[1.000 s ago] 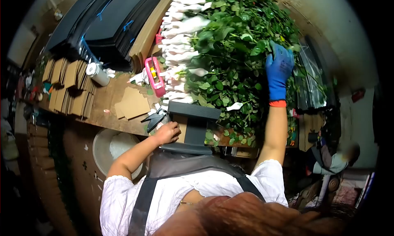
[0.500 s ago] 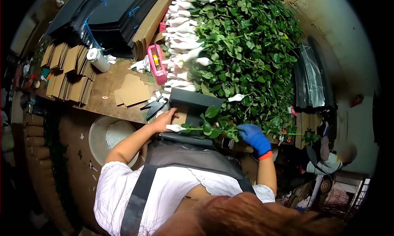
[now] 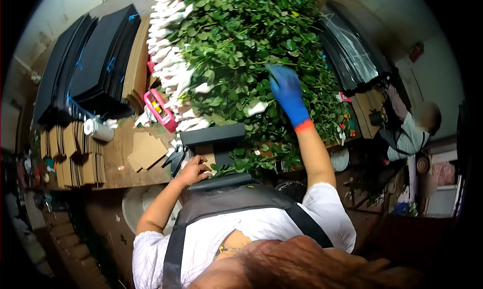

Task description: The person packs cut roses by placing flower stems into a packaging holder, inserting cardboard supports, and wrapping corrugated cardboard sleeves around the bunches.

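Note:
My bare left hand is at the left end of a black corrugated sheet folded up into a trough, its fingers bent around a small white-covered flower head that is mostly hidden. From there leafy rose stems stretch right across the trough. My right hand, in a blue glove with an orange cuff, reaches over the large heap of roses. Its fingers are stretched out among the leaves, slightly blurred, and I see nothing held in them. One white-sleeved rose head lies just left of its wrist.
Left of the heap are a pink tape dispenser, black-handled scissors, loose cardboard pieces, a white bottle and stacked cardboard. Black sheets stand behind. A bucket sits below. Another person is at right.
My right hand has let go of the rose stem over the trough and moved up over the heap. That rose now lies lower in the trough, its head by my left hand. The view has shifted.

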`<state>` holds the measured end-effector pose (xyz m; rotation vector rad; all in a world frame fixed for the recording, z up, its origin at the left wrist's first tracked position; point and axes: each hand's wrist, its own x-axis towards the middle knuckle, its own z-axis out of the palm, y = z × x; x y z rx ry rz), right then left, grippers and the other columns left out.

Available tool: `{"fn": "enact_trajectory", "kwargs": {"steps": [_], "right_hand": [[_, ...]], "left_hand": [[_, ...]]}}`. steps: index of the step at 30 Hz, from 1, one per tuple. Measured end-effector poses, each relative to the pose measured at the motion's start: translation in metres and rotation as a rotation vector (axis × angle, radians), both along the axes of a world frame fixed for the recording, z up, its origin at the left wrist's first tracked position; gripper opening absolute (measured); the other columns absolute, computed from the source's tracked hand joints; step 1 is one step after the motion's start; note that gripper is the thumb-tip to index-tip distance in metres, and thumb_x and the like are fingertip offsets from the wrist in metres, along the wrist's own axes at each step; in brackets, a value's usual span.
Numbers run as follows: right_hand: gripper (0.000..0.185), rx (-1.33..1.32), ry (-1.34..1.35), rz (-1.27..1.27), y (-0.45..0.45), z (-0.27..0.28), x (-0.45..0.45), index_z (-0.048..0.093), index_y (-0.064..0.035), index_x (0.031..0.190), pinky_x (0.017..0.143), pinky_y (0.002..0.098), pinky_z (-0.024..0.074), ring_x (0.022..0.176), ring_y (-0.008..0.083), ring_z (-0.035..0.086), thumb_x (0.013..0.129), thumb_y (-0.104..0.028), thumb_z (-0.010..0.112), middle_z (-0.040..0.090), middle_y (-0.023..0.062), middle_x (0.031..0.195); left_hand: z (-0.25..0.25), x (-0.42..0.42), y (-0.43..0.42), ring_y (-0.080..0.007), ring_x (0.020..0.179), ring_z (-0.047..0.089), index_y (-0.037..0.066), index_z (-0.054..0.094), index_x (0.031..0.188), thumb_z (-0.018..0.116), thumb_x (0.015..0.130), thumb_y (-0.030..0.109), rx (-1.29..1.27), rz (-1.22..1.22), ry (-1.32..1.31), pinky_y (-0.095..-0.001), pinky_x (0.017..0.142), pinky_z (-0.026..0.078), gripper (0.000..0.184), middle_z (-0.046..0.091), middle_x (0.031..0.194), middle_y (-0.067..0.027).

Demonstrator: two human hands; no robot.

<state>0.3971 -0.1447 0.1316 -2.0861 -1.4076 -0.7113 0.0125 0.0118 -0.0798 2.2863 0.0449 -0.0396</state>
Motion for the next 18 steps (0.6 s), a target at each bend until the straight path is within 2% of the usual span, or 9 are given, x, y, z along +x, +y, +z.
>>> {"fn": "enact_trajectory", "kwargs": {"steps": [1, 4, 8, 10, 13, 14, 15, 17, 18], "right_hand": [[0.034, 0.041, -0.198, -0.075, 0.016, 0.007, 0.016, 0.066, -0.0158, 0.118, 0.089, 0.0417, 0.0494, 0.093, 0.0300, 0.064, 0.084, -0.016, 0.065, 0.068, 0.0086, 0.097], [0.041, -0.518, -0.060, -0.202, 0.044, -0.009, 0.057, 0.064, -0.0139, 0.123, 0.098, 0.0425, 0.0458, 0.104, 0.0294, 0.061, 0.082, -0.011, 0.065, 0.067, 0.0067, 0.109], [0.051, 0.062, -0.241, 0.032, 0.026, 0.039, 0.020, 0.062, -0.0177, 0.125, 0.092, 0.0442, 0.0471, 0.098, 0.0283, 0.060, 0.076, -0.005, 0.067, 0.064, 0.0074, 0.103], [0.052, -0.081, -0.277, 0.035, -0.002, 0.063, -0.023, 0.064, -0.0197, 0.125, 0.091, 0.0433, 0.0477, 0.096, 0.0288, 0.060, 0.076, -0.003, 0.066, 0.064, 0.0073, 0.100], [0.054, -0.377, 0.063, 0.098, -0.044, 0.060, -0.066, 0.064, -0.0216, 0.126, 0.083, 0.0424, 0.0505, 0.094, 0.0306, 0.061, 0.077, -0.001, 0.059, 0.065, 0.0092, 0.099], [0.047, -0.263, 0.192, 0.247, -0.055, 0.050, -0.075, 0.068, -0.0159, 0.117, 0.075, 0.0407, 0.0527, 0.085, 0.0318, 0.065, 0.074, 0.000, 0.062, 0.067, 0.0117, 0.090], [0.039, -0.337, 0.265, 0.247, -0.070, 0.030, -0.081, 0.070, -0.0155, 0.112, 0.074, 0.0400, 0.0533, 0.084, 0.0307, 0.065, 0.077, -0.001, 0.063, 0.068, 0.0105, 0.090], [0.034, -0.464, 0.426, 0.261, -0.094, -0.013, -0.092, 0.067, -0.0225, 0.115, 0.078, 0.0429, 0.0540, 0.089, 0.0313, 0.065, 0.083, -0.012, 0.063, 0.067, 0.0106, 0.094], [0.032, -0.579, 0.478, 0.225, -0.102, -0.033, -0.099, 0.067, -0.0234, 0.115, 0.079, 0.0418, 0.0544, 0.088, 0.0320, 0.065, 0.085, -0.014, 0.063, 0.068, 0.0108, 0.095]], "left_hand": [[-0.003, 0.000, 0.000, -0.0324, 0.112, 0.051, 0.010, 0.076, 0.096, 0.078, 0.079, 0.026, -0.008, 0.004, 0.000, -0.0408, 0.097, 0.044, 0.024, 0.055, 0.119, -0.0129], [0.003, 0.000, -0.001, -0.0320, 0.112, 0.052, 0.010, 0.076, 0.093, 0.078, 0.078, 0.028, -0.009, 0.001, 0.002, -0.0401, 0.096, 0.044, 0.024, 0.056, 0.117, -0.0129], [0.002, 0.001, 0.000, -0.0328, 0.113, 0.052, 0.009, 0.076, 0.093, 0.079, 0.078, 0.029, 0.007, 0.011, -0.017, -0.0406, 0.097, 0.044, 0.025, 0.056, 0.117, -0.0122], [0.003, -0.003, -0.003, -0.0323, 0.114, 0.052, 0.009, 0.076, 0.096, 0.078, 0.079, 0.029, 0.003, 0.013, 0.009, -0.0403, 0.097, 0.044, 0.026, 0.056, 0.119, -0.0123], [0.011, 0.001, 0.000, -0.0316, 0.114, 0.052, 0.010, 0.073, 0.104, 0.078, 0.079, 0.031, 0.008, 0.004, 0.019, -0.0404, 0.096, 0.044, 0.033, 0.055, 0.120, -0.0133], [0.010, 0.000, 0.001, -0.0321, 0.113, 0.052, 0.010, 0.072, 0.108, 0.078, 0.079, 0.032, 0.000, 0.012, -0.005, -0.0406, 0.096, 0.044, 0.036, 0.056, 0.118, -0.0137], [0.009, -0.001, 0.000, -0.0326, 0.111, 0.052, 0.010, 0.071, 0.111, 0.079, 0.079, 0.033, -0.008, 0.022, -0.027, -0.0407, 0.095, 0.045, 0.040, 0.056, 0.116, -0.0140], [0.007, -0.003, -0.002, -0.0345, 0.104, 0.057, 0.006, 0.055, 0.129, 0.082, 0.077, 0.031, 0.139, 0.083, 0.117, -0.0407, 0.092, 0.047, 0.064, 0.060, 0.111, -0.0164], [-0.037, -0.007, -0.001, -0.0334, 0.101, 0.059, 0.005, 0.051, 0.131, 0.084, 0.075, 0.030, -0.164, 0.130, 0.067, -0.0397, 0.089, 0.048, 0.070, 0.060, 0.112, -0.0157]]}}
